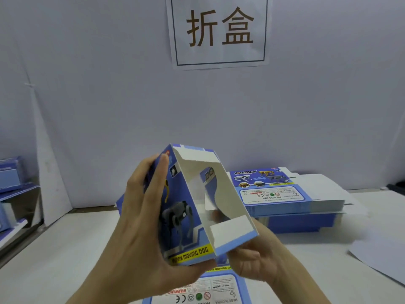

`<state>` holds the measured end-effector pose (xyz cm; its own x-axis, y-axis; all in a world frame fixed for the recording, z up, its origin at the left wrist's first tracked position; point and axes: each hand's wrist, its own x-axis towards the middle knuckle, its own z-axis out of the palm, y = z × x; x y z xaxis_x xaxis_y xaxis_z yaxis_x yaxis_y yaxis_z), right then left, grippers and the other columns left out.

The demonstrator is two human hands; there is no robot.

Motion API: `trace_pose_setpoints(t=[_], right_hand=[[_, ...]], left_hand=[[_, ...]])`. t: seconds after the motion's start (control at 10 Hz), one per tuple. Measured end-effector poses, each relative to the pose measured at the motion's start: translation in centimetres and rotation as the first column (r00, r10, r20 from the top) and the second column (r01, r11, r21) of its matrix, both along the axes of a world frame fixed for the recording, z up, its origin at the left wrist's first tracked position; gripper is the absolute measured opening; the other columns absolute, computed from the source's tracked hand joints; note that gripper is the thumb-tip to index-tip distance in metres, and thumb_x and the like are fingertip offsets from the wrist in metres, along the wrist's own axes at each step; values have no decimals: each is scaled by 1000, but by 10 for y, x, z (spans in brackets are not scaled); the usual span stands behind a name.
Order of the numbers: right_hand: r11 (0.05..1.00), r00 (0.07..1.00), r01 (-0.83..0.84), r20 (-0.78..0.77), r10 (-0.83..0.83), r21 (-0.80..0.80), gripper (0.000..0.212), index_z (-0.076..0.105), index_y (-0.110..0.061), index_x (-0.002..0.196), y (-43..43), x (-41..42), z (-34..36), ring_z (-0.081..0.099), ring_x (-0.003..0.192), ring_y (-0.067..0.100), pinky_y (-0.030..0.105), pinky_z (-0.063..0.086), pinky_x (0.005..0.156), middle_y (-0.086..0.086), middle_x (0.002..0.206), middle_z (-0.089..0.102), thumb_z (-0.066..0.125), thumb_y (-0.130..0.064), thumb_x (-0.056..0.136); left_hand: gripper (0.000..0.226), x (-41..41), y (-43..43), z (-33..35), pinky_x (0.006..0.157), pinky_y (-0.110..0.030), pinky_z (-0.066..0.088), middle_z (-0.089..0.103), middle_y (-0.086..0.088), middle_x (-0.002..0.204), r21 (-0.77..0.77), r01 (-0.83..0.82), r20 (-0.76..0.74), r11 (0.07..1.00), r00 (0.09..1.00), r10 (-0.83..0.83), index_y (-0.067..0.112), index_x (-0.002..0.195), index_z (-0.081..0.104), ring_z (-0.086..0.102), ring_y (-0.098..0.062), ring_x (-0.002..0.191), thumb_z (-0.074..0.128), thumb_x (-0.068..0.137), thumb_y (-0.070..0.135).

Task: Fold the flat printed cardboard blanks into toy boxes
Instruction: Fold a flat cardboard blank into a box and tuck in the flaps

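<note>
White wall (109, 95) behind a table (65, 249). Left grip (140, 218) clasps the printed side of the box (186, 229); right grip (256, 260) curls round its lower edge. The box sits between both, opened, ends unclosed. Advise squaring the creases before tucking flaps. Blanks (274, 194) lie beyond the right grip.

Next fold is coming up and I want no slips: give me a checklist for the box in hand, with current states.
1. The box is opened up, not flat: ok.
2. The left hand grips the printed dog panel: ok.
3. The right hand holds the lower edge from beneath: ok.
4. Near end closed: not ok; it is open and the white inside shows.
5. Far end flaps: cannot tell, hidden.
6. The stack of blanks lies on the table behind: ok.
</note>
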<state>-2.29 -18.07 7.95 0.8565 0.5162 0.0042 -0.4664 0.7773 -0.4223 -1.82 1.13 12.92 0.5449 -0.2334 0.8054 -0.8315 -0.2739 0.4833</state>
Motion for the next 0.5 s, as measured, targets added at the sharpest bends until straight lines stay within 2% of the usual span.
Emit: trace_pose_setpoints(t=[0.1,0.2,0.3,0.4,0.5], right_hand=[[879,930,367,104,-353,-305,42,76,-3,93,-1,3,7,52,53,12,12,33,33,7,82,62,89,-16,54],[575,715,696,348,-606,-430,20,76,-14,92,-14,2,12,54,43,9,18,36,29,3,65,65,64,-22,78],[326,522,850,586,-619,-413,22,72,-22,106,-21,-4,15,51,43,11,22,37,31,3,68,65,54,-18,94],[232,433,895,621,-653,-380,27,68,-28,114,-22,-7,18,58,50,15,24,41,32,3,80,70,52,-16,97],[241,440,893,625,-645,-380,31,71,-31,108,-22,-9,19,63,56,20,25,43,34,1,83,72,49,-12,97]], left_hand=[[142,9,0,16,106,-41,41,56,-12,109,70,-111,-149,991,982,120,-4,130,50,44,-41,126,43,35,101],[134,3,15,16,103,-50,41,45,-7,128,261,-128,-26,957,990,140,13,137,46,43,-35,131,39,38,103],[110,-9,22,3,95,-45,43,26,-8,150,416,-331,365,847,914,178,28,153,19,35,-20,133,54,63,81],[117,-6,23,-8,88,-37,47,19,-6,151,423,-307,326,852,929,174,31,154,10,41,-22,129,59,58,79],[122,-4,23,-11,87,-42,52,12,2,154,479,-299,280,825,943,179,35,153,9,42,-25,131,61,52,79]])
